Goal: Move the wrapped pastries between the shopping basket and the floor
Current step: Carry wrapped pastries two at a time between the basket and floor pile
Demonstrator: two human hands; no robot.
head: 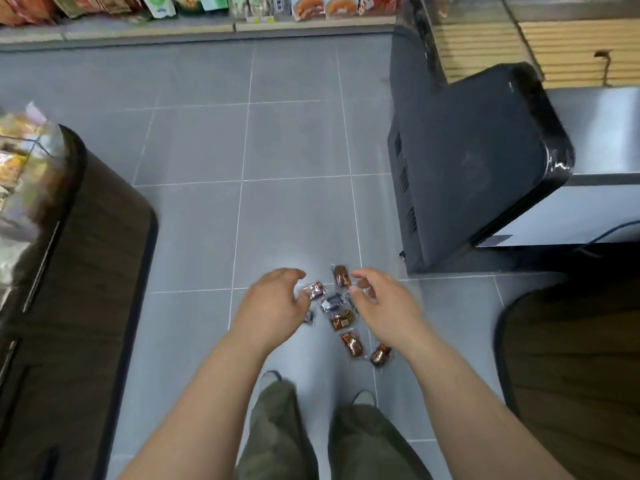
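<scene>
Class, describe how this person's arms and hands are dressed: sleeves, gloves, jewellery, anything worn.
The left arm and right arm are bare to the frame's edge, with no sleeve showing. The left hand and right hand wear no gloves; no ring, watch or bracelet shows. Below are olive trousers.

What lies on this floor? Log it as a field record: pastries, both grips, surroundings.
pastries: about seven wrapped pieces, loosely clustered on the grey tiled floor; mostly orange-brown, a few silver-blue
left grip: over the cluster's left edge, fingers loosely curled, holding nothing
right grip: over the cluster's right side, fingers loosely curled, holding nothing
surroundings: dark cabinet on the right, dark counter on the left, snack shelf ahead
</scene>
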